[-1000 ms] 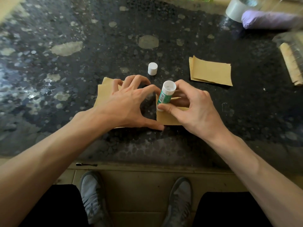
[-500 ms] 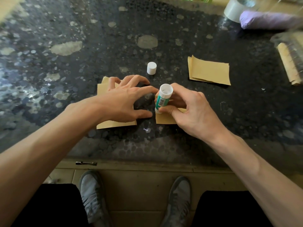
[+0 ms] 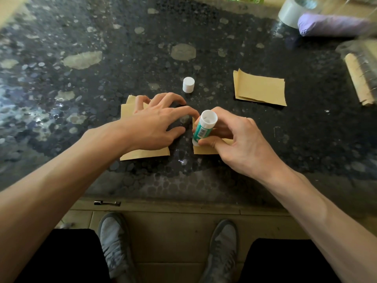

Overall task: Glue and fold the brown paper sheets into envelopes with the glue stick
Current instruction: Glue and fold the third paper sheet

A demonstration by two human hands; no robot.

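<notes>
glue stick (image 3: 204,127) | pinched in right hand (image 3: 242,144) grip | base at brown sheet (image 3: 205,150) edge

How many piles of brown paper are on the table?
3. The first pile lies under the left hand, the second pile under the right hand holding the glue stick, the third pile alone farther right. Piles may hide extra sheets.

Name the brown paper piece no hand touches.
The brown paper stack far right; the left hand covers one sheet, the right hand holding the green glue stick another.
</notes>
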